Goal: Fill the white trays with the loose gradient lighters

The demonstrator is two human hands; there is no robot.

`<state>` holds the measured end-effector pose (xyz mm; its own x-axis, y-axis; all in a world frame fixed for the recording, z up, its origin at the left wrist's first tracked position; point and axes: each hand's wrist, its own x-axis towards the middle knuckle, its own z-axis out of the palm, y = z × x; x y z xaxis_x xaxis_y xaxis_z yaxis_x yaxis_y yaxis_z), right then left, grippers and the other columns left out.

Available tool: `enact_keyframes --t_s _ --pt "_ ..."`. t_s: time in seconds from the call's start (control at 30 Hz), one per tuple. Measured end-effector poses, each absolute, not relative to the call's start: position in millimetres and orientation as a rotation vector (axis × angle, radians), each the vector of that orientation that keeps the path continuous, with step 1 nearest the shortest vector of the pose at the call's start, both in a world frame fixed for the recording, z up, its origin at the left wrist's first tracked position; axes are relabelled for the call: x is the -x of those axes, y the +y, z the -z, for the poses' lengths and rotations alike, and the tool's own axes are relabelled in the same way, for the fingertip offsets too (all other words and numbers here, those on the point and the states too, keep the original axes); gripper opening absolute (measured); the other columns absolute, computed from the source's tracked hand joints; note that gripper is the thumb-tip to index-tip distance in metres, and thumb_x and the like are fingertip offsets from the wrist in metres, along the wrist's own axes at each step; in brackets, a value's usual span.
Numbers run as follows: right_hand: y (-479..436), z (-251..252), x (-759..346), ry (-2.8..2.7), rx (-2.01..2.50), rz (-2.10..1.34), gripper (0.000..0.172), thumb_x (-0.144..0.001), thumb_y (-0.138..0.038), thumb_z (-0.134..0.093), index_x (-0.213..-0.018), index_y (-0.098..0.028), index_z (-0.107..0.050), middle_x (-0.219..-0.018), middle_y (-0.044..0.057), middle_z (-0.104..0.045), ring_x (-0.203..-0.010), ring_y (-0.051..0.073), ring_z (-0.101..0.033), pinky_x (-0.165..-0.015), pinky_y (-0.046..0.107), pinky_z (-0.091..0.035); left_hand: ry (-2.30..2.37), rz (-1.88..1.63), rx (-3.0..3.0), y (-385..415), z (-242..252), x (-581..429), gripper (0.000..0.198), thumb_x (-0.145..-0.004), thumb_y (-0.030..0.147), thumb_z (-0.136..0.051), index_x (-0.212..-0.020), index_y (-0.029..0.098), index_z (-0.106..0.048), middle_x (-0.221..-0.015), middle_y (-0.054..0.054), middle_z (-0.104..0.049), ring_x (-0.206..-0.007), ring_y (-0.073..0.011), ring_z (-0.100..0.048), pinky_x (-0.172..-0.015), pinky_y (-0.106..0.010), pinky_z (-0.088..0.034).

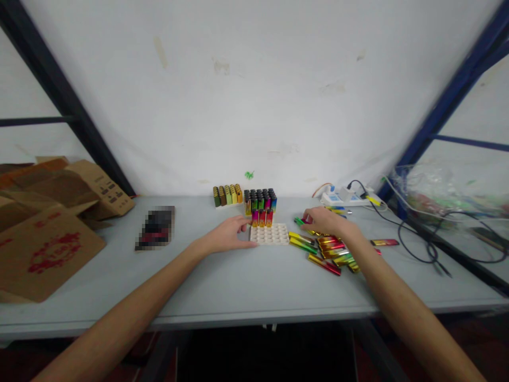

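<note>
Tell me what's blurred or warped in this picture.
Head view: the dark thing left of the left hand is pixelated; the blue post leans from wide-angle warp; the plastic bag far right is soft; the loose lighters by the right hand glint; light is even, shadows faint.

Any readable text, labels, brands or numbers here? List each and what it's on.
Nothing reads clearly enough to quote.
Red print on the flat cardboard box: blurred, unreadable.
Black marks on the box flap: too small to read.
Dark item on the table: pixelated, nothing legible.
Power strip: no legible label.
Lighters: no legible print.
</note>
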<state>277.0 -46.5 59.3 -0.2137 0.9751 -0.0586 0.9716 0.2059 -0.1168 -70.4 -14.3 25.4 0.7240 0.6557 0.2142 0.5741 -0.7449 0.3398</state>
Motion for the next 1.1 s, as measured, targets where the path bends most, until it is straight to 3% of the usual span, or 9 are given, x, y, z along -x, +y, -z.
enact_keyframes --t_s 0.17,0.3,0.43,0.6,0.73,0.87,0.97,1.1 --pt "-45 -56 -264 -2.524 1.891 -0.069 0.025 -0.092 -0.034 -0.063 -0.098 -0.013 -0.076 -0.095 0.018 -0.077 -0.081 0.026 -0.071 -0.067 0.03 -0.045 0.964 -0.482 -2.671 -13 -25 71 0.053 -0.078 0.069 -0.07 -0.088 0.018 -0.059 -0.084 -0.002 -0.057 -0.077 -0.0207 -0.055 -0.069 -0.029 -0.04" --pt "-43 -58 -262 -2.53 1.949 0.037 0.03 -0.098 -0.033 -0.054 -0.095 -0.012 -0.076 -0.092 0.018 -0.077 -0.084 0.027 -0.072 -0.071 0.03 -0.046 0.963 -0.469 -2.675 -14 -26 71 0.052 -0.079 0.069 -0.069 -0.087 0.018 -0.058 -0.084 -0.001 -0.056 -0.076 -0.0203 -0.054 -0.068 -0.029 -0.039" --pt "-39 -58 -268 -2.437 1.878 0.013 0.025 -0.098 -0.032 -0.055 -0.095 -0.013 -0.071 -0.093 0.017 -0.077 -0.086 0.026 -0.073 -0.074 0.03 -0.047 0.963 -0.459 -2.667 -15 -27 71 0.051 -0.08 0.067 -0.069 -0.089 0.018 -0.059 -0.085 -0.001 -0.057 -0.076 -0.0202 -0.055 -0.068 -0.028 -0.039" --pt "-38 -55 -269 -2.179 1.436 -0.476 0.018 -0.102 -0.03 -0.048 -0.116 -0.018 -0.052 -0.106 0.012 -0.078 -0.091 0.021 -0.072 -0.081 0.032 -0.053 0.952 -0.471 -2.68 -14 -25 71 0.051 -0.079 0.066 -0.07 -0.091 0.018 -0.06 -0.085 -0.002 -0.057 -0.077 -0.0204 -0.055 -0.069 -0.028 -0.04" --pt "-44 -54 -257 -2.039 1.146 -0.843 0.025 -0.102 -0.043 -0.05 -0.114 -0.021 -0.049 -0.098 0.008 -0.075 -0.08 0.017 -0.07 -0.078 0.034 -0.056 0.948 -0.474 -2.689 -12 -23 71 0.051 -0.08 0.066 -0.07 -0.093 0.017 -0.061 -0.086 -0.002 -0.057 -0.077 -0.0207 -0.055 -0.069 -0.029 -0.04" --pt "-50 -52 -241 -1.881 1.022 -1.116 0.037 -0.09 -0.047 -0.068 -0.109 -0.022 -0.048 -0.089 0.004 -0.074 -0.084 0.02 -0.072 -0.082 0.038 -0.058 0.962 -0.471 -2.685 -12 -22 71 0.052 -0.079 0.067 -0.07 -0.093 0.018 -0.061 -0.085 -0.002 -0.058 -0.077 -0.0211 -0.056 -0.069 -0.029 -0.041" --pt "-52 -49 -233 -1.834 1.005 -1.174 0.043 -0.083 -0.047 -0.077 -0.103 -0.024 -0.046 -0.085 0.002 -0.072 -0.084 0.021 -0.073 -0.08 0.037 -0.058 0.961 -0.476 -2.681 -13 -23 71 0.052 -0.079 0.068 -0.07 -0.092 0.018 -0.06 -0.085 -0.002 -0.058 -0.077 -0.021 -0.056 -0.069 -0.029 -0.041" --pt "-50 -42 -228 -1.905 1.027 -1.078 0.041 -0.086 -0.051 -0.073 -0.098 -0.025 -0.043 -0.077 -0.002 -0.069 -0.073 0.018 -0.069 -0.071 0.033 -0.054 0.961 -0.468 -2.681 -14 -24 71 0.052 -0.08 0.067 -0.069 -0.093 0.017 -0.061 -0.086 -0.003 -0.058 -0.077 -0.021 -0.056 -0.07 -0.03 -0.042"
